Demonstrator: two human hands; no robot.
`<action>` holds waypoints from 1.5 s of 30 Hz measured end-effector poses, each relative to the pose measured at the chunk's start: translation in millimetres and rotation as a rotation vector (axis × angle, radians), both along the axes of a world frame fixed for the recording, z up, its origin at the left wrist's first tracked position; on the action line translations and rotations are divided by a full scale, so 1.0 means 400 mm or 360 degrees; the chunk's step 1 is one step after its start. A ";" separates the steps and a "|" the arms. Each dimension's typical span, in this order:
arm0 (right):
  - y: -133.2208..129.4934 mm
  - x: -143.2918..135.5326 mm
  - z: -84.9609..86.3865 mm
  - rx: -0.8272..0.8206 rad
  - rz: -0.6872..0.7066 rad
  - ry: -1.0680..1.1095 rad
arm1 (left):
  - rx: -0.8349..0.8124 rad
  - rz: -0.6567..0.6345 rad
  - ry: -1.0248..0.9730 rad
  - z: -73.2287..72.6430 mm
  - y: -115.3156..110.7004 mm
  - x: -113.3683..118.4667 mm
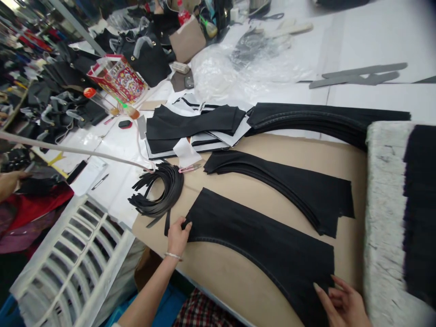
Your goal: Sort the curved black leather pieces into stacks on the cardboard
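A black curved panel (252, 236) of fabric or leather-like material lies on the brown board in front of me. My left hand (179, 236) pinches its left end between thumb and fingers. At the panel's lower right edge is my right hand (342, 302), thumb on top and fingers curled around the edge. Just behind lies a stack of similar black panels (282, 181), fanned slightly along the curve. Close to my left hand sits a coiled bundle of black strips (166, 188), with small pink-handled snips (189, 168) beside it.
More black pieces (194, 122) and a second panel stack (327, 116) lie farther back. A pale block (388, 218) bearing black material stands at right. A white plastic chair back (80, 254) is at lower left. Another person's hand (12, 184) shows at the left edge.
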State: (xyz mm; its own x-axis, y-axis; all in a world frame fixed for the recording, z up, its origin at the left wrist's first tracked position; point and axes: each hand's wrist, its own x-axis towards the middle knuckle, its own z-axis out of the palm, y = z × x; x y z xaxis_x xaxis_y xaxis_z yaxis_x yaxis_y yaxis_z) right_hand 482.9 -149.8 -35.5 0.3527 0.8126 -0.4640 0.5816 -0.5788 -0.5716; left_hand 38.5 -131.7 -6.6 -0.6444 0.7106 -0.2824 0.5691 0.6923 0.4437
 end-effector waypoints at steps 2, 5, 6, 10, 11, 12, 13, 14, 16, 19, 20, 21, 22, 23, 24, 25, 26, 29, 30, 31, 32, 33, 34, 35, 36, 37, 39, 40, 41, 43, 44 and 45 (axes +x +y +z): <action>0.005 -0.014 0.016 0.0050 -0.0018 0.0018 | -0.0010 -0.0009 0.0037 0.003 0.000 0.001; 0.010 -0.025 0.034 0.0104 -0.0011 0.0014 | -0.0063 -0.0035 0.0083 0.000 0.004 -0.002; 0.011 -0.027 0.038 0.0110 -0.0009 0.0003 | -0.0084 -0.0043 0.0097 -0.001 0.005 -0.003; 0.004 -0.022 0.039 0.0102 -0.0033 -0.0018 | -0.0116 -0.0060 0.0132 -0.005 0.006 -0.004; 0.001 -0.020 0.034 0.0096 -0.0040 -0.0012 | -0.0120 -0.0066 0.0142 -0.007 0.006 -0.005; -0.001 -0.017 0.029 0.0091 -0.0043 -0.0008 | -0.0124 -0.0069 0.0155 -0.008 0.005 -0.007; -0.003 -0.016 0.023 0.0089 -0.0045 -0.0008 | -0.0129 -0.0071 0.0168 -0.011 0.005 -0.009; -0.003 -0.015 0.017 0.0087 -0.0042 -0.0007 | -0.0133 -0.0071 0.0181 -0.013 0.006 -0.011; -0.003 -0.014 0.009 0.0099 -0.0056 0.0025 | -0.0141 -0.0074 0.0201 -0.018 0.007 -0.015; -0.003 -0.017 0.010 0.0137 -0.0113 0.0108 | -0.0156 -0.0087 0.0186 -0.019 0.007 -0.013; -0.005 -0.019 0.013 0.0147 -0.0122 0.0124 | -0.0162 -0.0089 0.0167 -0.018 0.006 -0.011; -0.006 -0.020 0.015 0.0158 -0.0119 0.0127 | -0.0176 -0.0090 0.0159 -0.018 0.004 -0.010; -0.008 -0.020 0.017 0.0157 -0.0099 0.0146 | -0.0188 -0.0091 0.0149 -0.019 0.003 -0.010; -0.009 -0.020 0.018 0.0173 -0.0080 0.0166 | -0.0208 -0.0068 0.0178 -0.023 0.002 -0.012; -0.010 -0.019 0.017 0.0179 -0.0049 0.0183 | -0.0257 -0.0066 0.0254 -0.028 0.001 -0.016; -0.010 -0.018 0.016 0.0193 -0.0037 0.0199 | -0.0296 -0.0065 0.0302 -0.034 0.001 -0.021; -0.010 -0.017 0.015 0.0210 -0.0039 0.0208 | -0.0306 -0.0091 0.0299 -0.041 0.001 -0.026; -0.008 -0.017 0.020 0.0243 -0.0066 0.0208 | -0.0330 -0.0105 0.0260 -0.055 0.000 -0.043; -0.007 -0.018 0.024 0.0246 -0.0076 0.0201 | -0.0336 -0.0092 0.0243 -0.057 0.000 -0.047; -0.005 -0.019 0.029 0.0243 -0.0081 0.0196 | -0.0338 -0.0083 0.0226 -0.058 0.000 -0.050; -0.003 -0.019 0.034 0.0237 -0.0083 0.0192 | -0.0339 -0.0077 0.0214 -0.058 0.001 -0.051; 0.000 -0.020 0.039 0.0228 -0.0081 0.0191 | -0.0340 -0.0076 0.0203 -0.057 0.001 -0.052; 0.003 -0.020 0.043 0.0218 -0.0075 0.0195 | -0.0337 -0.0078 0.0196 -0.056 0.002 -0.051; 0.005 -0.020 0.046 0.0207 -0.0068 0.0203 | -0.0328 -0.0080 0.0193 -0.055 0.003 -0.048; 0.007 -0.020 0.049 0.0198 -0.0062 0.0213 | -0.0313 -0.0084 0.0193 -0.051 0.004 -0.043; 0.008 -0.020 0.050 0.0194 -0.0058 0.0222 | -0.0291 -0.0088 0.0201 -0.046 0.005 -0.036; 0.007 -0.021 0.050 0.0188 -0.0057 0.0221 | -0.0244 -0.0109 0.0212 -0.033 0.007 -0.018; 0.005 -0.020 0.047 0.0184 -0.0060 0.0205 | -0.0221 -0.0125 0.0223 -0.026 0.007 -0.009; 0.004 -0.020 0.043 0.0178 -0.0061 0.0173 | -0.0219 -0.0147 0.0219 -0.019 0.008 -0.002; 0.002 -0.018 0.030 0.0177 -0.0052 0.0084 | -0.0195 -0.0157 0.0263 -0.011 0.011 0.006; 0.003 -0.016 0.023 0.0191 -0.0046 0.0026 | -0.0177 -0.0159 0.0295 -0.009 0.012 0.006; 0.004 -0.015 0.018 0.0216 -0.0031 -0.0034 | -0.0146 -0.0160 0.0327 -0.007 0.014 0.005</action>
